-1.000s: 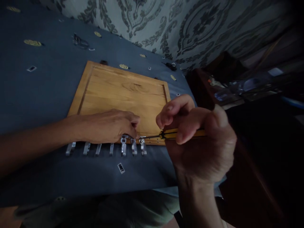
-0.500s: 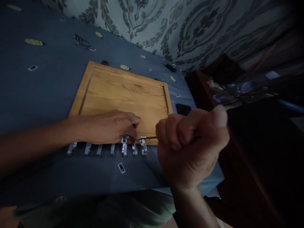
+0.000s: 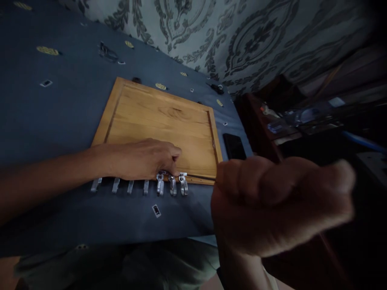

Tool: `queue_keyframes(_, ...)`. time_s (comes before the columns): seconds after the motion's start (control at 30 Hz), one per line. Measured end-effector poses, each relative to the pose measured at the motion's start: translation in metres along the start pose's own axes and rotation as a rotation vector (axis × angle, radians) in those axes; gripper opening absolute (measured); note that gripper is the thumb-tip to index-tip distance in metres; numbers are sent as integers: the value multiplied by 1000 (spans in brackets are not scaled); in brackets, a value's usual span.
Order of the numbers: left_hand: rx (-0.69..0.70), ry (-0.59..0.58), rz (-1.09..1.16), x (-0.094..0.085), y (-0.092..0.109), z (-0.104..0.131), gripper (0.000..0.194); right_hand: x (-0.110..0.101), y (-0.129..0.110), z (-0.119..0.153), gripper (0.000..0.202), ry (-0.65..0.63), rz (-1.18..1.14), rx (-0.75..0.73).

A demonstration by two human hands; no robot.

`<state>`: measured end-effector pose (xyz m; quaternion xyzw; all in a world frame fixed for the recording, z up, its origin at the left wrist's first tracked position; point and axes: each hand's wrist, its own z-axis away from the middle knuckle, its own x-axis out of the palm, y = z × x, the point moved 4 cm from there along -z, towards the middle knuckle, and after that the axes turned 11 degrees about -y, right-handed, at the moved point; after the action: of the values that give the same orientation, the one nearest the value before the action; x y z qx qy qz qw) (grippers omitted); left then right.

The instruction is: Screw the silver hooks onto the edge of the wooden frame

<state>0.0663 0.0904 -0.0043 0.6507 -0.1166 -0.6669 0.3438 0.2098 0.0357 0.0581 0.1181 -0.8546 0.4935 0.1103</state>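
Observation:
A framed wooden board [image 3: 169, 125] lies on the blue cloth, with several shiny metal hooks [image 3: 183, 185] in a row along its near edge. My left hand [image 3: 145, 159] rests across that edge, its fingers bent and pinched at the top of a metal hook [image 3: 172, 186] near the right end of the row. The fingertips partly cover it. My right hand [image 3: 278, 201] is a closed fist right of the board, gripping what looks like a screwdriver [image 3: 201, 177]. Only its thin dark shaft shows, pointing left toward the rightmost hook; the fist hides the handle.
A black phone [image 3: 234, 146] lies right of the board. Dark keys [image 3: 217, 88] and a dark clip-like object [image 3: 107, 52] lie farther back on the cloth [image 3: 75, 104]. A patterned curtain [image 3: 199, 32] hangs behind. Cluttered dark furniture [image 3: 256, 117] stands at the right.
My right fist has moved to the right and turned, and the shaft's tip has drawn away from the rightmost hook. The left hand stays at the hooks. The view has shifted slightly.

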Motion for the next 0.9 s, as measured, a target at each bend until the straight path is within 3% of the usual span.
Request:
queue_keyframes(0.27, 16, 40, 0, 5, -6, -2, 18, -7, 3, -2, 56, 14, 30, 135)
queue_keyframes(0.37, 31, 54, 10, 5, -6, -2, 18, -8, 5, -2, 59, 83, 41, 154)
queue_keyframes(0.5, 31, 53, 17, 3, -5, -1, 14, -6, 6, -3, 63, 78, 26, 156)
queue_keyframes(0.9, 7, 38, 37, 1, 0, 0, 21, -1, 8, -8, 49, 28, 24, 110)
